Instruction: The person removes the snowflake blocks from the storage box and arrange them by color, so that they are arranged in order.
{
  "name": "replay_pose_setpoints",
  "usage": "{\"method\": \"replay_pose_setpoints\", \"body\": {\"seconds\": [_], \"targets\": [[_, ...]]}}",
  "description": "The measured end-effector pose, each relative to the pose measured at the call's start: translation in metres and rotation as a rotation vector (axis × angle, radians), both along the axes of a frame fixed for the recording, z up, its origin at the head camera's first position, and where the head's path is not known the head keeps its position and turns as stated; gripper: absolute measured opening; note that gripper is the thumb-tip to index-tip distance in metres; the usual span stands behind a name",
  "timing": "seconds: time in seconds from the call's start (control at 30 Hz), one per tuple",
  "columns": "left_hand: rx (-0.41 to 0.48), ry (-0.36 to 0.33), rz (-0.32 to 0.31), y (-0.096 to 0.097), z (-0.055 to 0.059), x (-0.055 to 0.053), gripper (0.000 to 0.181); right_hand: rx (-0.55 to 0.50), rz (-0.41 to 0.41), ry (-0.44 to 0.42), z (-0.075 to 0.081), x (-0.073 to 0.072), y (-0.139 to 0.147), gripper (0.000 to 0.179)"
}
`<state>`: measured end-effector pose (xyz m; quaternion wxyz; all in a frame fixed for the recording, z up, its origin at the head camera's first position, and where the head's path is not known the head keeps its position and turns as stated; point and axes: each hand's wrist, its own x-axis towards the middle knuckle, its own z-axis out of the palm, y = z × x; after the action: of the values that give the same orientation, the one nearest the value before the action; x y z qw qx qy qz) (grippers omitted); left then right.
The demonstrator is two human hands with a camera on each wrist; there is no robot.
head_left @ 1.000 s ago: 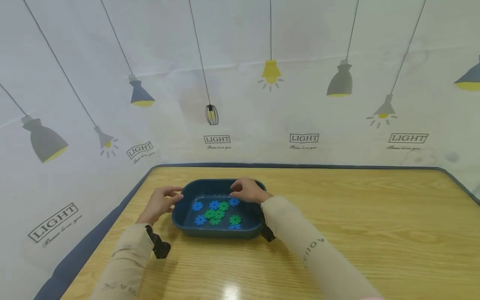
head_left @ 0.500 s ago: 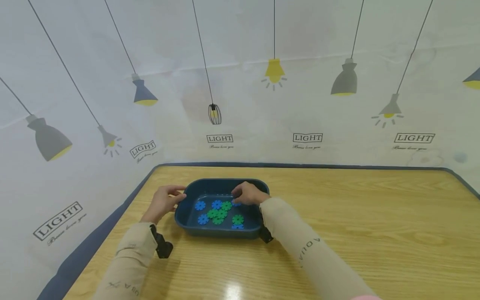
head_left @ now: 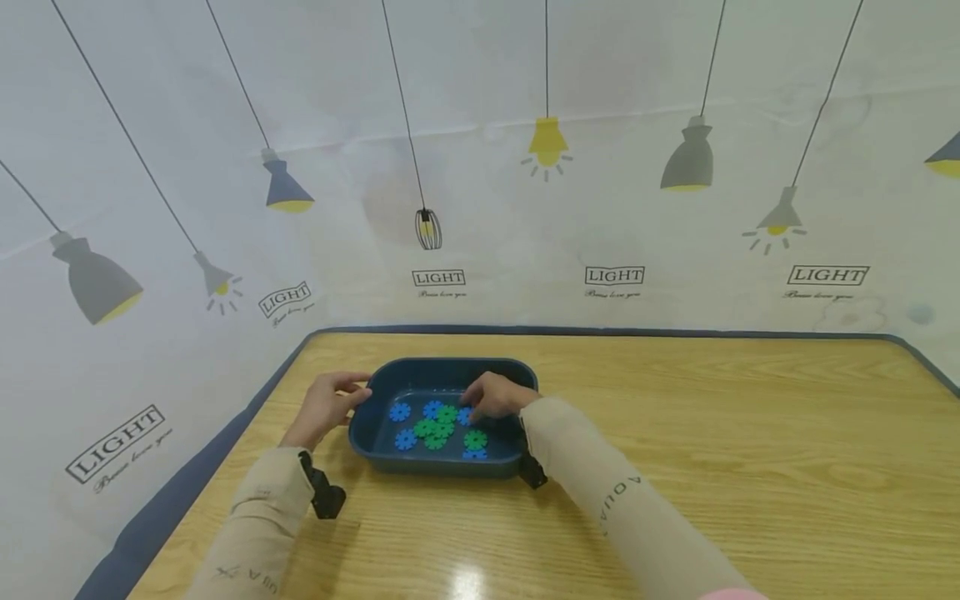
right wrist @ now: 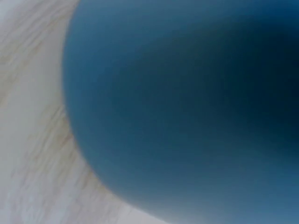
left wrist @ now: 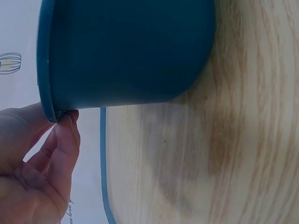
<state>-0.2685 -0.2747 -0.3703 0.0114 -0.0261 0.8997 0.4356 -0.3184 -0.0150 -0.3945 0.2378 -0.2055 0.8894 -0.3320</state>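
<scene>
In the head view a dark blue plastic basin (head_left: pixel 435 468) stands on the table. My left hand (head_left: pixel 324 408) pinches its left rim between thumb and fingers; the left wrist view shows fingertips under the lip of the basin wall (left wrist: pixel 126 56). Reaching over the right side, my right hand (head_left: pixel 497 395) has curled fingers and thumb at a blue snowflake disc (head_left: pixel 463 416), partly covered by the hand. Just left of that disc lies a green snowflake disc (head_left: pixel 447 412). Only the basin's outer wall (right wrist: pixel 163 116), blurred, fills most of the right wrist view.
Several more blue and green snowflake discs lie on the basin floor, the green ones (head_left: pixel 435 430) overlapping near the middle. The wooden table (head_left: pixel 712 433) extends to the right. Behind it hangs a pale backdrop (head_left: pixel 510 225) printed with lamps.
My right hand has lowered into the basin onto the blue snowflake disc. That disc and the green one beside it have shifted slightly left. My left hand keeps its hold on the rim.
</scene>
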Motion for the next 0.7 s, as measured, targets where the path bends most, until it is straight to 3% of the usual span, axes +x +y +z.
{"method": "replay_pose_setpoints", "body": {"seconds": [0.7], "targets": [[0.006, 0.005, 0.006, 0.001, -0.0011, 0.0004, 0.034, 0.021, 0.008, 0.07, -0.0043, 0.0016, -0.0001, 0.024]]}}
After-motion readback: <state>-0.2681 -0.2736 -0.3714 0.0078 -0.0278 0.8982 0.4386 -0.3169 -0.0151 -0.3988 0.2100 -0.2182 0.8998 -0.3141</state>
